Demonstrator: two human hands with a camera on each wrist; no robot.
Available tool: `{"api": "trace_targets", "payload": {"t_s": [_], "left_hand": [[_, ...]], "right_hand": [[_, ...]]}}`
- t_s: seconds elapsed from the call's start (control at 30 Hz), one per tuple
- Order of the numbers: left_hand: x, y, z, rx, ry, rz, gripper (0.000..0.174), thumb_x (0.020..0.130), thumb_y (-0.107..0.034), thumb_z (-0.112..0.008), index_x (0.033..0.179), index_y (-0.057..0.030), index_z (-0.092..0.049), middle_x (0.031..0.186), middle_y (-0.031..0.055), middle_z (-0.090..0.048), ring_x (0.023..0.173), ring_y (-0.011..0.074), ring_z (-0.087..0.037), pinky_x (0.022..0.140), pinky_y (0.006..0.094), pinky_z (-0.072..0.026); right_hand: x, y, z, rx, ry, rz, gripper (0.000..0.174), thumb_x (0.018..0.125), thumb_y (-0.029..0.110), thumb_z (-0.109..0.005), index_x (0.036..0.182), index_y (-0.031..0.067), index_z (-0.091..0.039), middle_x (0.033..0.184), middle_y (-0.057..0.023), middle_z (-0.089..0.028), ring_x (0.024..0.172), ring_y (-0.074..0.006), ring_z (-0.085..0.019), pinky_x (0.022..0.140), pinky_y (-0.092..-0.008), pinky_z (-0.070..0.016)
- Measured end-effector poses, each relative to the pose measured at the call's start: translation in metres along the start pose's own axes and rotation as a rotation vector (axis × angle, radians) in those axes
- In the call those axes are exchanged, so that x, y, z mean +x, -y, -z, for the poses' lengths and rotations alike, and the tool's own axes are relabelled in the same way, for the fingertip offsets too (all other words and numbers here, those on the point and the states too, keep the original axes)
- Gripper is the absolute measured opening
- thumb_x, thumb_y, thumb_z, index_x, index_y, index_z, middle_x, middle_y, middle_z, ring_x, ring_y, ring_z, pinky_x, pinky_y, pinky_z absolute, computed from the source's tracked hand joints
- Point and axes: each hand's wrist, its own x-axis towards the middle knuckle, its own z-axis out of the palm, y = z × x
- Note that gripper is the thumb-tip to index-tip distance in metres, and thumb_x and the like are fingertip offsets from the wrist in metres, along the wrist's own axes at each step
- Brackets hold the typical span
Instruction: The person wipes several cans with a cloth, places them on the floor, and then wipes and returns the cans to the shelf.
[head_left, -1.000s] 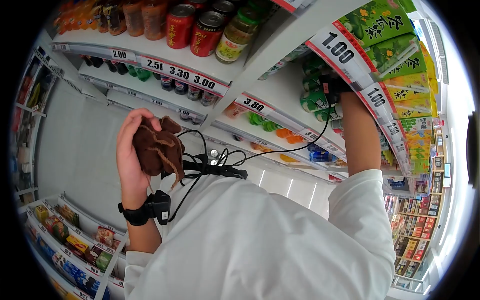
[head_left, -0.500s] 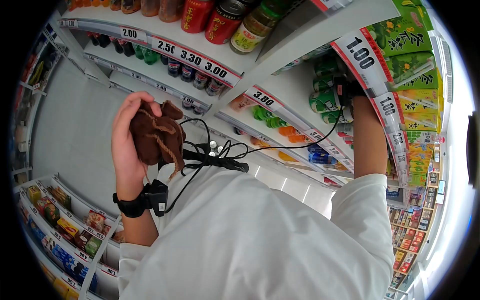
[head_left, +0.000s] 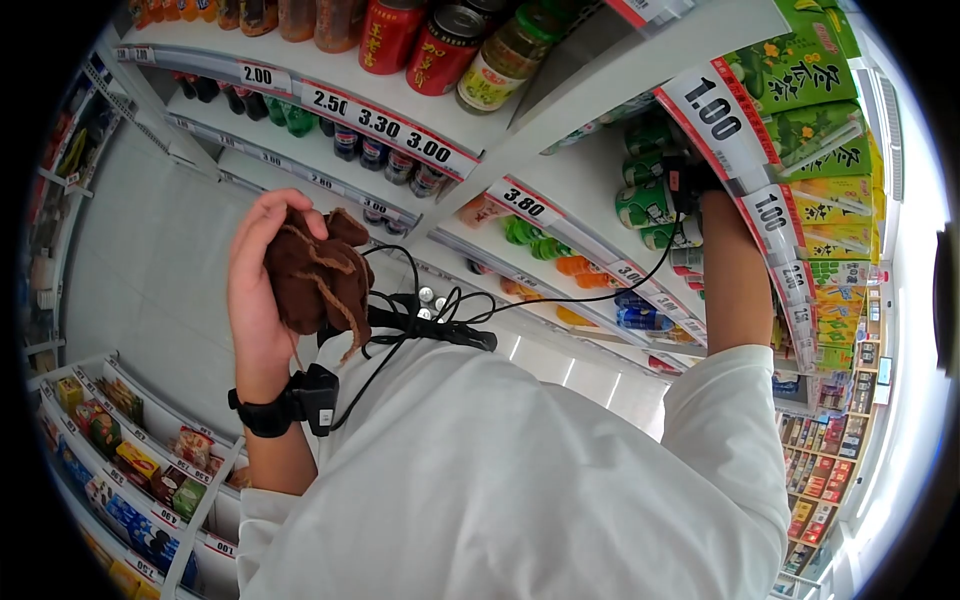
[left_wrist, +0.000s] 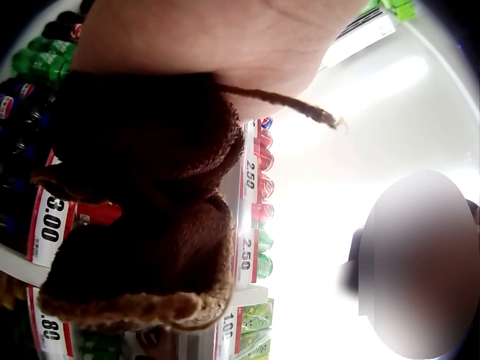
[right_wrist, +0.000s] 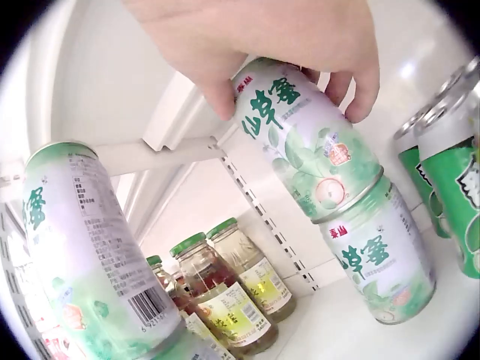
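In the head view my left hand (head_left: 253, 300) holds a bundled brown fleecy cloth (head_left: 305, 285) with a lighter trimmed edge, fingers curled over its top. Up close in the left wrist view, the same brown cloth (left_wrist: 150, 142) lies against the palm, a thin cord hanging out. My right hand (right_wrist: 292, 34) grips the top of a white-and-green drink can (right_wrist: 311, 146), thumb on one side and fingers on the other. That can sits atop a matching can (right_wrist: 382, 259) on the shelf. The shelf above mostly hides this hand in the head view.
Another such can (right_wrist: 97, 247) stands nearer, with green-lidded jars (right_wrist: 229, 304) behind. Bright green cans (right_wrist: 454, 180) line the right side. A price-tagged shelf edge (head_left: 720, 120) with drink cartons (head_left: 815, 60) overhangs my right forearm. A black cable (head_left: 560, 303) runs between both wrists.
The head view has shifted, so the shelves appear slightly displaced. My right hand stays inside the shelf, and the left keeps holding the brown cloth.
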Motion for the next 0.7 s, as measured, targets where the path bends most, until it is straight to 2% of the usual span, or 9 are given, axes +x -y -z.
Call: {"api": "trace_targets", "payload": {"t_s": [0.17, 0.37, 0.47, 0.53, 0.57, 0.6, 0.7], "left_hand": [[0.0, 0.0, -0.001, 0.01, -0.004, -0.002, 0.024, 0.1, -0.023, -0.044, 0.103, -0.0019, -0.055, 0.087, 0.0075, -0.058, 0.081, 0.0151, -0.059, 0.074, 0.0271, -0.05], [0.002, 0.0, -0.004, 0.028, -0.009, 0.017, 0.024, 0.099, -0.022, -0.044, 0.101, -0.0021, -0.056, 0.086, 0.0075, -0.058, 0.081, 0.015, -0.058, 0.075, 0.027, -0.0488], [0.001, 0.0, -0.005, 0.053, -0.024, 0.012, 0.023, 0.099, -0.022, -0.044, 0.101, -0.0023, -0.056, 0.086, 0.0075, -0.058, 0.081, 0.0153, -0.058, 0.075, 0.0271, -0.048], [0.001, 0.0, -0.006, 0.054, -0.022, 0.005, 0.023, 0.099, -0.023, -0.045, 0.1, -0.0024, -0.056, 0.086, 0.0075, -0.058, 0.081, 0.0155, -0.057, 0.075, 0.0272, -0.0477], [0.001, -0.001, -0.006, 0.05, -0.026, 0.007, 0.023, 0.099, -0.023, -0.045, 0.1, -0.0025, -0.056, 0.085, 0.0075, -0.058, 0.082, 0.0157, -0.057, 0.075, 0.0272, -0.0477], [0.001, -0.001, -0.006, 0.047, -0.028, 0.009, 0.023, 0.099, -0.023, -0.045, 0.1, -0.0025, -0.056, 0.085, 0.0074, -0.058, 0.082, 0.0159, -0.057, 0.075, 0.0273, -0.0477], [0.001, -0.001, -0.006, 0.051, -0.025, 0.003, 0.023, 0.099, -0.023, -0.045, 0.099, -0.0025, -0.056, 0.084, 0.0072, -0.058, 0.082, 0.0161, -0.057, 0.075, 0.0273, -0.0476]], "right_hand": [[0.005, 0.003, -0.009, -0.099, 0.0, 0.004, 0.048, 0.089, 0.018, -0.059, 0.135, 0.0063, -0.05, 0.14, -0.0205, -0.048, 0.125, -0.0403, -0.049, 0.104, -0.0505, -0.0389], [0.014, 0.01, -0.062, -0.345, -0.008, 0.009, 0.048, 0.089, 0.018, -0.059, 0.136, 0.0064, -0.05, 0.14, -0.0206, -0.048, 0.125, -0.0403, -0.048, 0.104, -0.0505, -0.0387], [0.013, 0.004, -0.088, -0.244, -0.089, 0.019, 0.044, 0.091, 0.014, -0.053, 0.134, 0.0058, -0.05, 0.14, -0.0212, -0.048, 0.127, -0.0386, -0.046, 0.105, -0.0514, -0.0366], [0.014, 0.011, -0.095, -0.125, -0.086, -0.091, 0.04, 0.093, 0.018, -0.052, 0.13, 0.0039, -0.052, 0.138, -0.0211, -0.049, 0.125, -0.0393, -0.048, 0.104, -0.0514, -0.0373], [0.015, 0.019, -0.095, 0.093, -0.159, -0.161, 0.034, 0.095, 0.022, -0.05, 0.124, 0.0046, -0.055, 0.131, -0.021, -0.054, 0.121, -0.0394, -0.051, 0.102, -0.0513, -0.0394], [0.015, 0.023, -0.098, 0.172, -0.2, -0.197, 0.034, 0.095, 0.022, -0.05, 0.124, 0.0047, -0.055, 0.131, -0.021, -0.054, 0.121, -0.0394, -0.051, 0.102, -0.0512, -0.0395], [0.014, 0.032, -0.108, 0.211, -0.239, -0.235, 0.034, 0.095, 0.022, -0.05, 0.124, 0.0049, -0.056, 0.13, -0.0209, -0.055, 0.12, -0.0393, -0.051, 0.101, -0.0511, -0.0398]]}}
